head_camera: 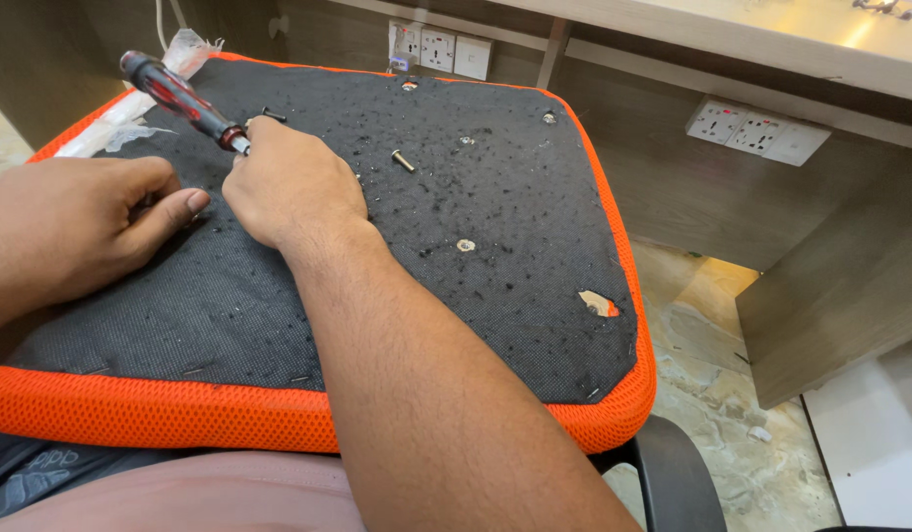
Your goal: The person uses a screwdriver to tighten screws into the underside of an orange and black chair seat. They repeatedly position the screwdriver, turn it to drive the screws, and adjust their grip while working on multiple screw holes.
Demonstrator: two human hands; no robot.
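An upturned chair seat [495, 325], black fabric underside with an orange mesh rim, lies across my lap. My right hand [293, 187] is closed around a screwdriver [180, 99] with a red and black handle, which sticks up and to the left while its tip is hidden under the hand. My left hand [72, 222] rests curled on the seat's left side, thumb pointing toward the right hand. Whether it holds something small is hidden. A loose brass bolt [404, 161] lies on the fabric right of my right hand. A small black screw [273, 115] lies near the screwdriver.
Bolt holes [465, 244] dot the black fabric, and one tear [599, 302] shows near the right rim. Clear plastic wrap [131, 128] sits at the far left corner. Wall sockets [441, 47] and a desk panel with more sockets [756, 130] stand behind. Stone floor lies to the right.
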